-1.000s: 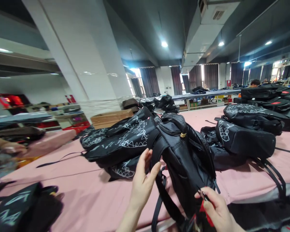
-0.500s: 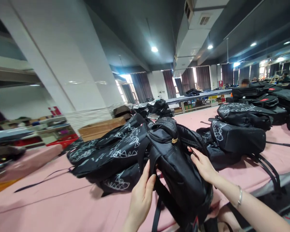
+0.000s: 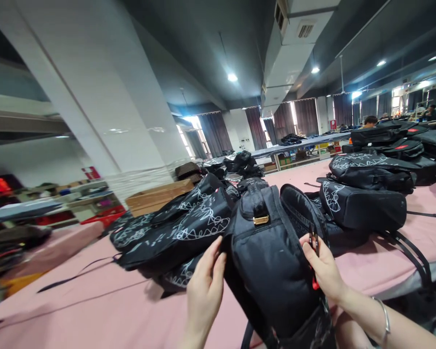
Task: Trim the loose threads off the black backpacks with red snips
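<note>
A plain black backpack with a small gold clasp stands upright at the near edge of the pink table. My left hand presses against its left side, fingers stretched along the fabric. My right hand holds its right side and also pinches a small pair of dark snips with a red part, whose tips stick up above my fingers. A padded shoulder strap curves up just behind my right hand.
Black backpacks with white scribble prints lie piled behind and to the right, straps trailing over the table edge. A cardboard box sits by a white pillar. People work at far tables at the right.
The plain backpack has been turned, so its clasp side now faces me. My right hand slid down from its top to its right side, and the snips now show.
</note>
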{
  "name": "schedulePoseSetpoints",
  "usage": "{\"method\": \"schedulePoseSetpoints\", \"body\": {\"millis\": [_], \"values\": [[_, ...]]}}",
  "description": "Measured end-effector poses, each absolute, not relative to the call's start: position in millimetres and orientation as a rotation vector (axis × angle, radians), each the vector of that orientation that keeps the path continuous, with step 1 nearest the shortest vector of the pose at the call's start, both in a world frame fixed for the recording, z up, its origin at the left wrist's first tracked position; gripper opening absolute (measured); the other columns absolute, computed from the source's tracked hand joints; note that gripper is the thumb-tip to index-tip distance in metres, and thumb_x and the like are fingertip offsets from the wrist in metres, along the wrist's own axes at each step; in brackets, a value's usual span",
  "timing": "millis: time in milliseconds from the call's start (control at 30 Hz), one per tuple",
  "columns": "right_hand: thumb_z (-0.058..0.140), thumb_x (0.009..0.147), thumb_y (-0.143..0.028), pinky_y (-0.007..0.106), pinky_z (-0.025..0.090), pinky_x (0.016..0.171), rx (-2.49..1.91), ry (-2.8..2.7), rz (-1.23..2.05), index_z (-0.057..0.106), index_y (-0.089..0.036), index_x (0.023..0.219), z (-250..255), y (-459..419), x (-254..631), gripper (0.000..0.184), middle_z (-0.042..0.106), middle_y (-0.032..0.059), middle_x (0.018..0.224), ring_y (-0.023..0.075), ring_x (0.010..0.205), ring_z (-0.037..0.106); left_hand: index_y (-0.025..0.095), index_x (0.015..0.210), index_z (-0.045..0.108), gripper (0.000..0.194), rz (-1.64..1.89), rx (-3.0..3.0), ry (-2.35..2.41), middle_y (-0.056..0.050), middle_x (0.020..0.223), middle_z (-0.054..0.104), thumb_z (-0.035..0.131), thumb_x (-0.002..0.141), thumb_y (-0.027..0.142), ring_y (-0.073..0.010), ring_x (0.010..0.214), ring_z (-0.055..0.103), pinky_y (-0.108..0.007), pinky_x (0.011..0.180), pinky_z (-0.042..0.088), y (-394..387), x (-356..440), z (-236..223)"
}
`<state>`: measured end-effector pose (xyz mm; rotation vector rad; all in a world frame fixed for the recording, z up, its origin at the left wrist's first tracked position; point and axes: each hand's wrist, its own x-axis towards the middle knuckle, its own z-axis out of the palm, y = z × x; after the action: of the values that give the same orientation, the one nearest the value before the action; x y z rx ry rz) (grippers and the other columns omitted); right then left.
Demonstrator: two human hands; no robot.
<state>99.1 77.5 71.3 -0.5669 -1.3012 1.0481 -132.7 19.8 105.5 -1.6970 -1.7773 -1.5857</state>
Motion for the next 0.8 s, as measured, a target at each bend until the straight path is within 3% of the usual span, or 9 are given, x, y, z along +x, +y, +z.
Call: {"method": "schedulePoseSetpoints", "body": {"millis": [100, 233, 367, 467, 633, 800], "values": [[0.046, 0.089, -0.045, 0.023, 0.046, 0.075, -0.612, -1.357, 0.972, 0.055, -0.018, 0.093, 71, 75, 98, 0.029, 0.056, 0.0026, 0.085, 0.0145, 0.081, 0.054, 0.022, 0.113, 0.056, 0.030, -1.480, -1.644, -1.417, -0.007, 0.109, 0.058, 0.053, 0.083, 0.029, -0.0203, 0.101, 0.055, -0.036, 0.093, 0.043, 8, -106, 128], [0.040, 0.093, -0.035, 0.026, 0.047, 0.081, -0.627, -1.480, 0.791, 0.054, -0.019, 0.104, 70, 72, 97, 0.024, 0.059, 0.0055, 0.100, 0.0168, 0.094, 0.056, 0.019, 0.100, 0.060, 0.024, -1.078, -1.752, -1.235, -0.004, 0.087, 0.056, 0.064, 0.077, 0.027, -0.0162, 0.081, 0.055, -0.028, 0.074, 0.047, 2, -81, 161], [0.037, 0.092, -0.022, 0.032, 0.044, 0.089, -0.535, -1.510, 0.446, 0.050, -0.019, 0.114, 81, 71, 96, 0.026, 0.056, 0.0091, 0.111, 0.0188, 0.104, 0.052, 0.016, 0.082, 0.060, 0.007, -0.752, -1.672, -1.188, -0.002, 0.074, 0.056, 0.056, 0.082, 0.021, -0.0145, 0.067, 0.052, -0.025, 0.061, 0.042, 6, -71, 179], [0.035, 0.089, -0.014, 0.033, 0.046, 0.084, -0.486, -1.571, 0.261, 0.051, -0.018, 0.114, 91, 73, 94, 0.030, 0.056, 0.0100, 0.106, 0.0188, 0.098, 0.054, 0.016, 0.071, 0.055, 0.016, -0.564, -1.591, -1.207, -0.002, 0.067, 0.054, 0.048, 0.085, 0.019, -0.0154, 0.059, 0.049, -0.027, 0.054, 0.038, 12, -69, 183], [0.033, 0.088, -0.012, 0.031, 0.045, 0.071, -0.580, -1.649, -0.010, 0.056, -0.016, 0.103, 105, 74, 93, 0.027, 0.060, 0.0080, 0.083, 0.0193, 0.079, 0.057, 0.017, 0.075, 0.050, 0.016, -0.877, -1.792, -1.411, -0.001, 0.072, 0.055, 0.042, 0.088, 0.022, -0.0128, 0.062, 0.052, -0.023, 0.056, 0.039, 25, -76, 182], [0.043, 0.090, -0.029, 0.026, 0.037, 0.056, -0.845, -1.905, 0.032, 0.050, -0.017, 0.094, 131, 64, 92, 0.015, 0.061, 0.0047, 0.074, 0.0188, 0.066, 0.059, 0.019, 0.072, 0.049, 0.016, -1.189, -1.850, -1.547, 0.000, 0.071, 0.053, 0.044, 0.086, 0.025, -0.0124, 0.064, 0.051, -0.023, 0.060, 0.040, 28, -77, 177]]}}
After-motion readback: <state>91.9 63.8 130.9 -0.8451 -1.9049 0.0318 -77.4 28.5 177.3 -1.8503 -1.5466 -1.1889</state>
